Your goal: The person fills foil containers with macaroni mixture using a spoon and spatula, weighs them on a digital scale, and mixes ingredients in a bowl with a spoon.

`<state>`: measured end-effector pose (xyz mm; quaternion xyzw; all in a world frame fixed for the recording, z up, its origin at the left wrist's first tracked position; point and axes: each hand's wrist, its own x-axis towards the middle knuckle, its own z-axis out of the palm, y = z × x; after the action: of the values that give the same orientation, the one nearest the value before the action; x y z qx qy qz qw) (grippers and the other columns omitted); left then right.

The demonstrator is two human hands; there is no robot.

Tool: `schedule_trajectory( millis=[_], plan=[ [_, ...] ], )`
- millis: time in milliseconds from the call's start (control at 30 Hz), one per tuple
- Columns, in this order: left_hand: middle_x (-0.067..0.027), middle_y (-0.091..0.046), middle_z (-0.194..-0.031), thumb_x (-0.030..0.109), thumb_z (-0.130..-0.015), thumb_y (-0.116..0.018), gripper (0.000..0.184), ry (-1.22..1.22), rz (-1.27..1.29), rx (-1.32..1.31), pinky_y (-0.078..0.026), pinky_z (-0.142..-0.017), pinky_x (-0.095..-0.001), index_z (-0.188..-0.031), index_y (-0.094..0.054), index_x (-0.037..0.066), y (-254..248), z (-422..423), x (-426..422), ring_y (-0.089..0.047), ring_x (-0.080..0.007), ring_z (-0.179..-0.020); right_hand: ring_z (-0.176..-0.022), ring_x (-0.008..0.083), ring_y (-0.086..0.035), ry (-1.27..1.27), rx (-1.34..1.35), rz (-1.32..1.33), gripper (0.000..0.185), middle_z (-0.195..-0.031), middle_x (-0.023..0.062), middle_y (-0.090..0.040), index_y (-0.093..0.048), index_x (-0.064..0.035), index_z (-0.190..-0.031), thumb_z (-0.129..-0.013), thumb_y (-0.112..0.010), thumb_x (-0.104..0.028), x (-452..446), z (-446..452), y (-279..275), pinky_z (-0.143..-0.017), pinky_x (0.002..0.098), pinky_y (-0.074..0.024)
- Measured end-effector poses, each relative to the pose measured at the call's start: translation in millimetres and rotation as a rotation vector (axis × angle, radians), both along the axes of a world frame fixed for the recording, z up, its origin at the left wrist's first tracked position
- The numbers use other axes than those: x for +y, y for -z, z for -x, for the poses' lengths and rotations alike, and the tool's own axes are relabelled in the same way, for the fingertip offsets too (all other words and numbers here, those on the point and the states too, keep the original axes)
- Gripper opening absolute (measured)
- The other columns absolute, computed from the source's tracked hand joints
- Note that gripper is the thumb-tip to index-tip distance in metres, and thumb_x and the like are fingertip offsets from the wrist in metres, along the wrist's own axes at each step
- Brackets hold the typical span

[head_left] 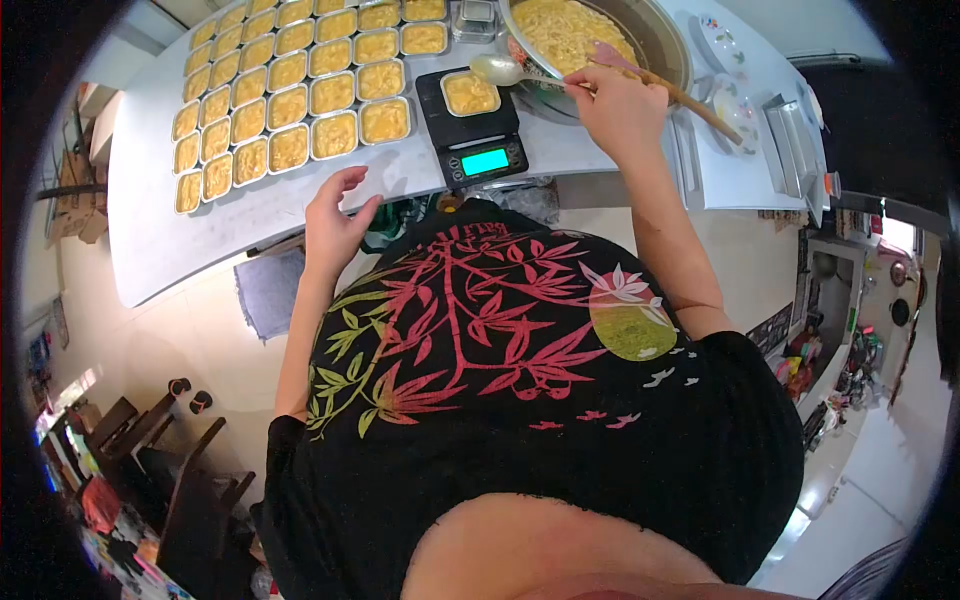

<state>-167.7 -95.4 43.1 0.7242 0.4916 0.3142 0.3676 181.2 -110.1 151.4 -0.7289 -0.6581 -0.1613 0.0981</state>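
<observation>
My right hand [622, 105] is closed around the handle of a metal spoon [497, 69], whose bowl hangs over the right edge of a filled foil tray [470, 94]. That tray rests on a black digital scale [482, 163] with a lit display, its digits too small to read. Behind my right hand stands a large pot [672, 45] of yellow, creamy food [570, 30], and a wooden-handled utensil [705, 112] leans over its rim. My left hand [338, 222] is at the table's front edge, fingers apart and holding nothing.
Rows of filled foil trays [334, 134] cover the left of the white table [150, 240]. A stack of clear lids or containers [473, 20] stands behind the scale. Patterned plates [735, 110] and a metal box-like item [792, 145] are on the right.
</observation>
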Motion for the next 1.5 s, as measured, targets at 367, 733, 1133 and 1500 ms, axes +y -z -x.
schedule_trajectory(
  millis=[367,733,1133,1500],
  plan=[
    [-0.0108,-0.067,-0.105,0.016,-0.075,-0.075,0.04,0.023,0.0,-0.003,-0.048,-0.084,-0.036,-0.112,-0.061,0.007,-0.3,-6.4,3.3,-0.064,-0.0234,-0.1,-0.066,0.0172,-0.063,0.044,0.085,0.073,0.015,-0.067,-0.0045,-0.067,-0.072,-0.0249,-0.088,-0.081,-0.066,-0.037,-2.1,0.6,-8.9,-0.07,0.0377,-0.0396],
    [-0.01,-0.067,-0.104,0.015,-0.074,-0.076,0.041,0.024,0.001,0.009,-0.048,-0.084,-0.0357,-0.112,-0.062,0.007,-0.9,-5.2,1.4,-0.063,-0.0228,-0.098,-0.066,0.0224,-0.064,0.025,0.182,0.043,0.013,-0.07,-0.0015,-0.069,-0.074,-0.023,-0.084,-0.079,-0.067,-0.032,-3.2,1.5,-4.5,-0.074,0.0439,-0.0384],
    [-0.01,-0.067,-0.103,0.015,-0.075,-0.075,0.04,0.017,-0.012,0.001,-0.048,-0.083,-0.0359,-0.111,-0.062,0.007,-1.5,-5.5,0.2,-0.063,-0.0228,-0.097,-0.07,0.0191,-0.062,-0.065,0.039,-0.119,0.012,-0.077,-0.0022,-0.069,-0.073,-0.0207,-0.083,-0.08,-0.066,-0.03,-5.4,2.5,-1.1,-0.071,0.0411,-0.0321],
    [-0.0099,-0.067,-0.104,0.015,-0.075,-0.075,0.04,0.014,0.003,0.003,-0.048,-0.083,-0.0361,-0.112,-0.061,0.007,-1.9,-5.5,-1.0,-0.064,-0.0228,-0.097,-0.071,0.0178,-0.062,-0.096,0.027,-0.145,0.007,-0.077,-0.0027,-0.069,-0.072,-0.0207,-0.08,-0.079,-0.065,-0.023,-6.7,5.9,-1.5,-0.072,0.0414,-0.0301]
  ],
)
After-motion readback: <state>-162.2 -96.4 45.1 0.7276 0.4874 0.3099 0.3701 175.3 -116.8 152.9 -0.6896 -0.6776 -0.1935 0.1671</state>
